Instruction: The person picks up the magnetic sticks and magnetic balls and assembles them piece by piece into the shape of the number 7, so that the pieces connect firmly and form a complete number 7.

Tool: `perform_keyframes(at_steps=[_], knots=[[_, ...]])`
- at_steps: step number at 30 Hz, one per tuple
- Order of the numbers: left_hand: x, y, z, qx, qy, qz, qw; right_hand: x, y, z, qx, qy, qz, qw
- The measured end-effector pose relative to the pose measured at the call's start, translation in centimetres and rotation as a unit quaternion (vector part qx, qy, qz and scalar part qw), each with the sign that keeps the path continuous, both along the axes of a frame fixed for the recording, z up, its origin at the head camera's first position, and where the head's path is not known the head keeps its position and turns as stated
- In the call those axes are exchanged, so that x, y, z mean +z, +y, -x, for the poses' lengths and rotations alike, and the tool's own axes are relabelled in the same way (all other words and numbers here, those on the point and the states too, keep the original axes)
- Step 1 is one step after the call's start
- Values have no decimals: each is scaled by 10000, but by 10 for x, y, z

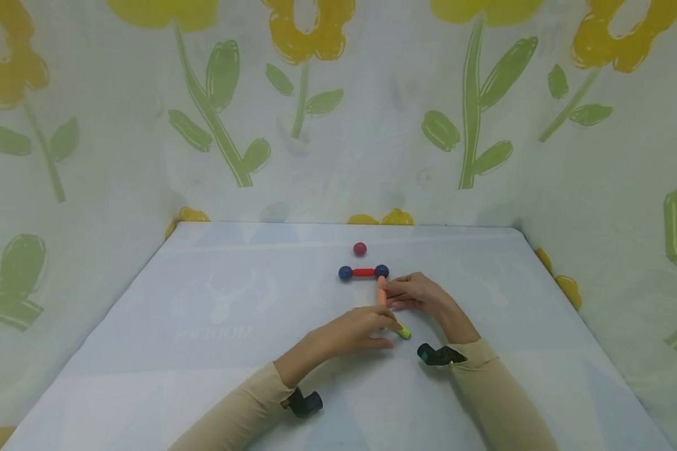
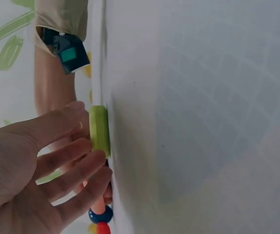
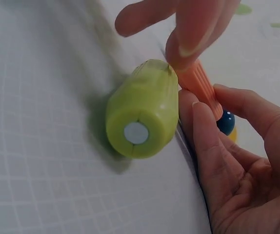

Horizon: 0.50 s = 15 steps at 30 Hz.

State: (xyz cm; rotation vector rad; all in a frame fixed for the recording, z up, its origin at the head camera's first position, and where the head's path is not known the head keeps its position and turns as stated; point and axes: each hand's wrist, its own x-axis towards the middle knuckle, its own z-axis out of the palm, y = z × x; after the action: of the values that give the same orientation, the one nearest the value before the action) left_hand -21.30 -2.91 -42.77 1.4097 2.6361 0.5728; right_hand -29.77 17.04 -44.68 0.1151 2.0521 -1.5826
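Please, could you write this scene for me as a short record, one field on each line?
left hand: at green rod, contact unclear
right hand: pinches orange rod
orange rod: far end at right blue ball
red rod: between left blue ball and right blue ball
red ball: apart, beyond red rod

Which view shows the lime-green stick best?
Right wrist: the lime-green stick is largest there, its pale end disc facing the camera. Left wrist shows its side, no end disc; head shows it small, partly behind the left hand.
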Motion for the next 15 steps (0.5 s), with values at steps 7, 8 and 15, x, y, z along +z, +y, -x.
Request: perform_keyframes(at_steps=[7, 8, 15], knots=[[-1, 4, 3, -37, 250, 118, 9996, -3, 1, 1, -3, 82, -128, 9999], [-1, 5, 3, -56, 333, 152, 9993, -3, 1, 1, 28, 119, -126, 9998], [-2, 11, 5, -148, 550, 504, 9971, -3, 5, 0, 198, 275, -143, 9993]])
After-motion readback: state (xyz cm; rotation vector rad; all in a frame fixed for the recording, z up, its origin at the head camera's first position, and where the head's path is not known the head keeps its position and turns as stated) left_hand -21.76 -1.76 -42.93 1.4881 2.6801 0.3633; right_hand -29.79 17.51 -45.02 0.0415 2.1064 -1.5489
